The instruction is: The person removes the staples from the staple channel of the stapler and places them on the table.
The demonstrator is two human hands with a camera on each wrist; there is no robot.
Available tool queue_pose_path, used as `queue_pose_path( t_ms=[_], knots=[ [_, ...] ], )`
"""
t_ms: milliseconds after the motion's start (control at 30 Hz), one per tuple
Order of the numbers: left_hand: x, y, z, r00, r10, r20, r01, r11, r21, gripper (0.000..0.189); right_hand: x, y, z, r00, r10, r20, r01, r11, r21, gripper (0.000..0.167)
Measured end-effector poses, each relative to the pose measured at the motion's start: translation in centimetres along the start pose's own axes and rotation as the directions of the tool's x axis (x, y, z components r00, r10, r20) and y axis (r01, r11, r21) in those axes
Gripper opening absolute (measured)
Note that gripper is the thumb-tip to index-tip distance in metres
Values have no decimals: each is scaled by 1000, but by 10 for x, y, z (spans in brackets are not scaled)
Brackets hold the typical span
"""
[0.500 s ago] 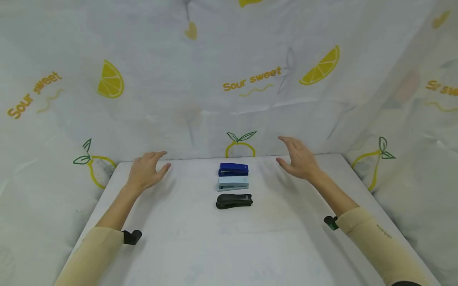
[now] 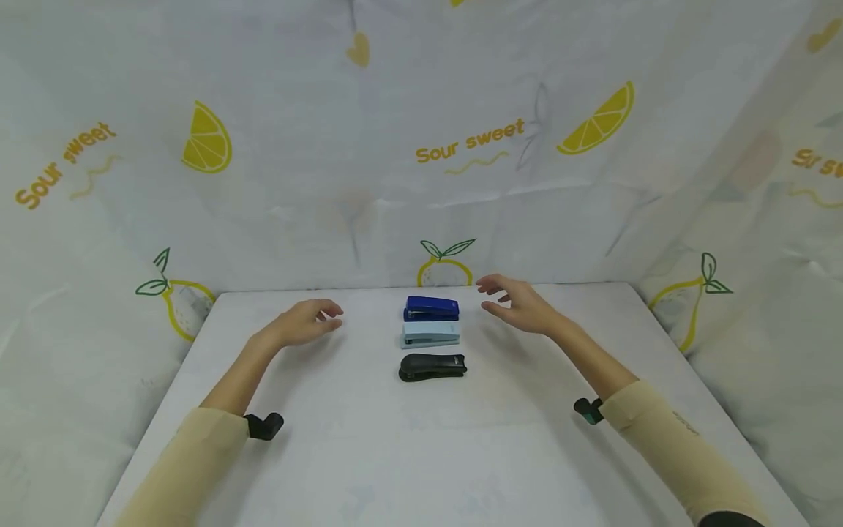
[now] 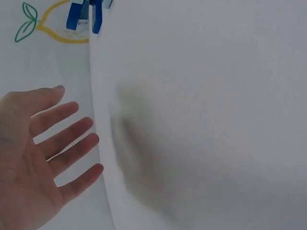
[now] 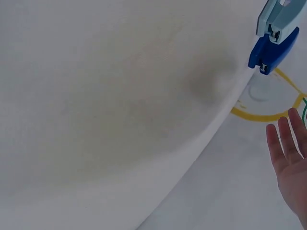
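Three staplers lie in a column near the middle of the white table: a dark blue stapler (image 2: 431, 309) at the back, a light blue stapler (image 2: 431, 334) just in front of it, and a black stapler (image 2: 432, 367) nearest to me. To their left hovers my left hand (image 2: 304, 322), fingers loosely bent and holding nothing; its spread fingers show in the left wrist view. On the other side, my right hand (image 2: 520, 304) hangs above the table, close to the dark blue stapler but apart from it, also holding nothing.
A white cloth printed with lemons stands as a wall behind the table (image 2: 395, 454) and along its sides. Each sleeve has a small black device at its cuff, a left one (image 2: 265, 426) and a right one (image 2: 588, 410).
Both hands have moved inward toward the staplers and lowered somewhat, with their fingers a little more bent. The staplers lie in the same arrangement.
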State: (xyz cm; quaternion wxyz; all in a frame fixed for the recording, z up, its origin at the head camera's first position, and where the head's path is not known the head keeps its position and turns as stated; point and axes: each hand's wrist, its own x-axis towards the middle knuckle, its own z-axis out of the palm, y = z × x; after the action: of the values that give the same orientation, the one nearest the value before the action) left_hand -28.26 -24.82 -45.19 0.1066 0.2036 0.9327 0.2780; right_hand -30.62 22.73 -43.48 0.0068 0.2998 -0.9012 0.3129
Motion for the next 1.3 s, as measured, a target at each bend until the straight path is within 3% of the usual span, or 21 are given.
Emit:
queue_pose_path(
  t_ms=[267,533,767,1000,1300],
  knots=[
    [21,8,12,998,43,36,-39,994,-103,40,16,-12,12,999,-19,41,14,994,108,39],
    [48,12,37,995,81,58,-70,982,-173,38,37,-23,30,996,-25,85,10,985,171,40],
    [65,22,49,998,28,55,-13,966,-257,37,55,-25,46,991,-37,127,8,975,224,37],
    [82,29,61,998,-38,40,49,944,-327,39,70,-26,60,989,2,148,-38,969,243,40],
    [98,38,79,997,-64,-30,49,932,-358,35,83,-29,76,986,-4,164,-36,971,237,44]
  ],
)
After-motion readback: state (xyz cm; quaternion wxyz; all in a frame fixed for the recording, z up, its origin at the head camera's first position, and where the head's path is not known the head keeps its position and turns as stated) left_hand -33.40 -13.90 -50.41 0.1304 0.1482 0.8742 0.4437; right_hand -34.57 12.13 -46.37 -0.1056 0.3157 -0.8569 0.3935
